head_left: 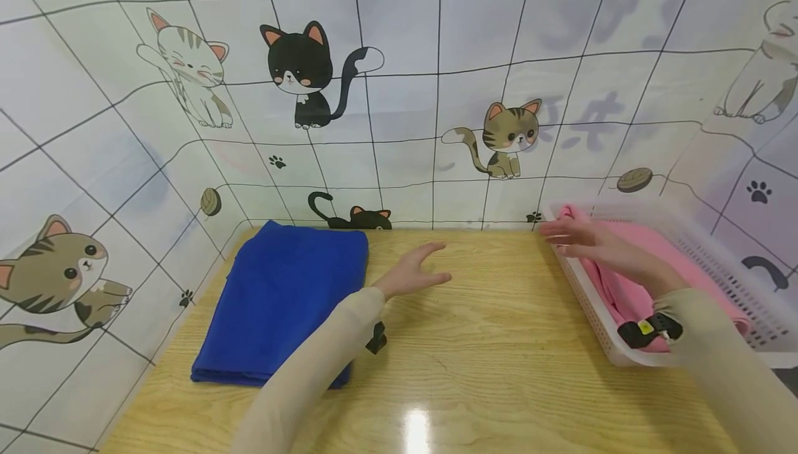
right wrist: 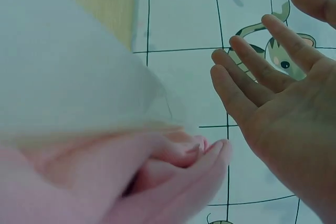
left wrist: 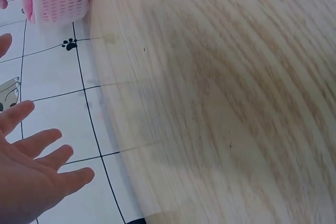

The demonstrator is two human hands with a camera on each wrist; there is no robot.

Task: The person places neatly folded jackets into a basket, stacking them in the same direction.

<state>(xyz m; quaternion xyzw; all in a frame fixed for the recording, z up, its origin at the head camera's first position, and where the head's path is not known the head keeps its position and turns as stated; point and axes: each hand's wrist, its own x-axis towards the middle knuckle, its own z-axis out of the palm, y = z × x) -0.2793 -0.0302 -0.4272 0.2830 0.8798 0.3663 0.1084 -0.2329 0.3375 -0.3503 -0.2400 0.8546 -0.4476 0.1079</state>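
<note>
A folded blue cloth [head_left: 287,294] lies on the left of the wooden table. Just right of it, my left hand [head_left: 411,272] hovers over the table with fingers spread and nothing held. On the right stands a white perforated plastic basket [head_left: 595,322] with a folded pink cloth [head_left: 661,253] in it. Above the basket's left rim is my right hand [head_left: 589,240], its fingers extended and holding nothing. The right wrist view shows that hand [right wrist: 278,93] apart from the pink cloth [right wrist: 157,182]. In the left wrist view the left palm [left wrist: 31,177] is bare.
The wooden table [head_left: 474,343] reaches back to a wall covering [head_left: 405,114] with printed cats and grid lines. Dark devices are strapped at both wrists, the right one [head_left: 648,329] over the basket.
</note>
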